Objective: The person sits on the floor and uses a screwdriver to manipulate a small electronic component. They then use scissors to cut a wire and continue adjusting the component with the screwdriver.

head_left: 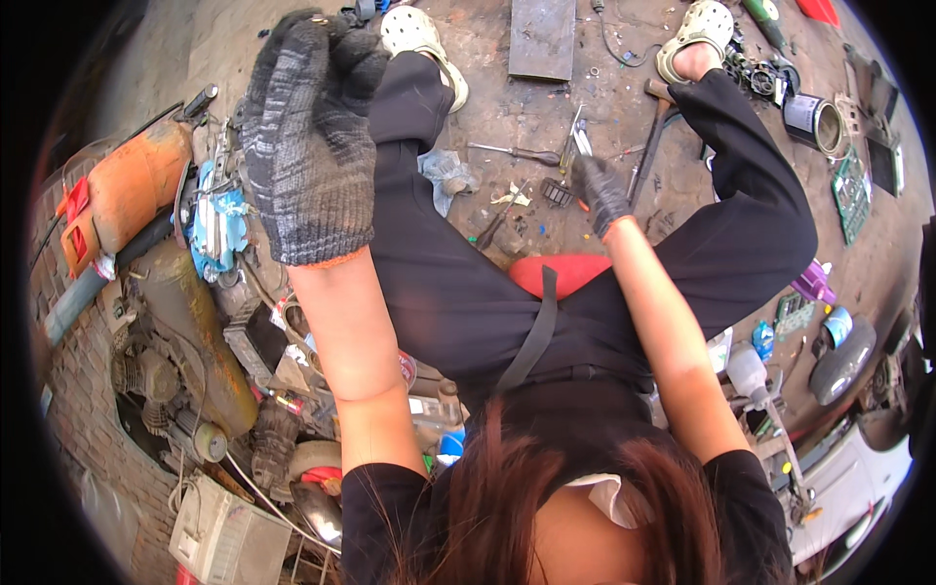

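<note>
My left hand (314, 146), in a grey and black knitted glove, is raised high on the left. Its fingers curl inward, hiding whatever may be in them. Down between my legs, my gloved right hand (602, 190) reaches to the ground with its fingers drawn together. A slim light-coloured tool (582, 137) shows at its fingertips; its kind and the grip on it are unclear. Beside that hand lie a small black slotted part (557, 193) and a hammer (651, 136). A screwdriver (522, 153) lies further left, with another dark-handled tool (499, 222) nearer me.
A flat metal plate (542, 41) lies ahead between my shoes. Crumpled clear plastic (448, 178) is by my left leg. Leftward are an orange gas cylinder (142, 175) and piled machine parts. On the right are a tin can (813, 125) and a green circuit board (851, 200).
</note>
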The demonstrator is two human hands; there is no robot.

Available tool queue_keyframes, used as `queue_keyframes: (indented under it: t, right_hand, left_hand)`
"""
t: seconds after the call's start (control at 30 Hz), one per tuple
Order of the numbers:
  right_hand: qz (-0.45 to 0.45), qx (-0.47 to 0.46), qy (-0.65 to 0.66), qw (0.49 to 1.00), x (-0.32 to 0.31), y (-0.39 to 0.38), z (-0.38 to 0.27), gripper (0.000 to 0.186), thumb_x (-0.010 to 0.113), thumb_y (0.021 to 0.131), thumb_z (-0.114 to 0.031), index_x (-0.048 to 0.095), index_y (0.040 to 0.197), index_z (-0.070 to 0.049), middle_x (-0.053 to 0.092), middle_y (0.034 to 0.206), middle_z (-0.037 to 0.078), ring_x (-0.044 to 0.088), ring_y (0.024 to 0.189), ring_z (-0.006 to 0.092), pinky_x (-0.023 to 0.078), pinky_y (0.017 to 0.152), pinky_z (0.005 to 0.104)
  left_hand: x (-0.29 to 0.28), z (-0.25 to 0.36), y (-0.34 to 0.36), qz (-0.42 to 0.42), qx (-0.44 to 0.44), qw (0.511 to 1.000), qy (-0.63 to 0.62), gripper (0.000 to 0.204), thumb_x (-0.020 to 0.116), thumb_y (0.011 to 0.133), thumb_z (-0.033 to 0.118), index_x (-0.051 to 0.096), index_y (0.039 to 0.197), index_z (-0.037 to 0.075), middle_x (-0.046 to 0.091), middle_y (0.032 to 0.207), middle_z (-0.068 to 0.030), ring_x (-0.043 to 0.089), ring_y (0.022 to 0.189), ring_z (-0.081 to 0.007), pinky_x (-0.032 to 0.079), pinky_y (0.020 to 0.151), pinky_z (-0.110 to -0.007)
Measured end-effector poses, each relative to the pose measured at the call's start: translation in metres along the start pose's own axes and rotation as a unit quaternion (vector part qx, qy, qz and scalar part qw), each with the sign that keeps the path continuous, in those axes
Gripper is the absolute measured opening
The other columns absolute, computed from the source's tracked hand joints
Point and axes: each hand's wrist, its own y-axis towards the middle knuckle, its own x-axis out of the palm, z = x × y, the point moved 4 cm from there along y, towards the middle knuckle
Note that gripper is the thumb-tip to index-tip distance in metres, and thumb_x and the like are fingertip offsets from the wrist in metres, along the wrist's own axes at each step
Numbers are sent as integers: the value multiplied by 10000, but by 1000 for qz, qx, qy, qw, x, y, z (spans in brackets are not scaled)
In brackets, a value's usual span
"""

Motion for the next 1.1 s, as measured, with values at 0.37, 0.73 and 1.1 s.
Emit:
queue_keyframes:
  t: [0.37, 0.73, 1.1]
  right_hand:
    - [191, -73, -356, 912, -35, 51, 85, 464, 671, 702, -266, 530, 1097, -68, 600, 1054, 135, 578, 999, 252, 468, 820, 327]
    - [-30, 77, -472, 878, -25, 45, 60, 398, 669, 692, -338, 589, 925, -26, 635, 837, 94, 623, 784, 204, 483, 672, 306]
    - [-158, -67, -79, 982, -25, -156, -132, 194, 595, 807, -148, 535, 874, 23, 505, 642, 76, 525, 550, 181, 422, 492, 307]
  left_hand:
    - [1, -28, -8, 24, -100, 995, -17, 200, 627, 809, 85, 606, 992, 9, 629, 813, -72, 619, 686, -153, 508, 596, -249]
    - [12, -28, -27, -19, -59, 998, -20, 176, 640, 798, 88, 593, 953, 19, 603, 855, -92, 584, 703, -169, 491, 630, -278]
    - [42, -19, -111, -41, -126, 975, -180, 193, 634, 808, 105, 570, 956, 0, 592, 842, -97, 600, 714, -188, 530, 705, -358]
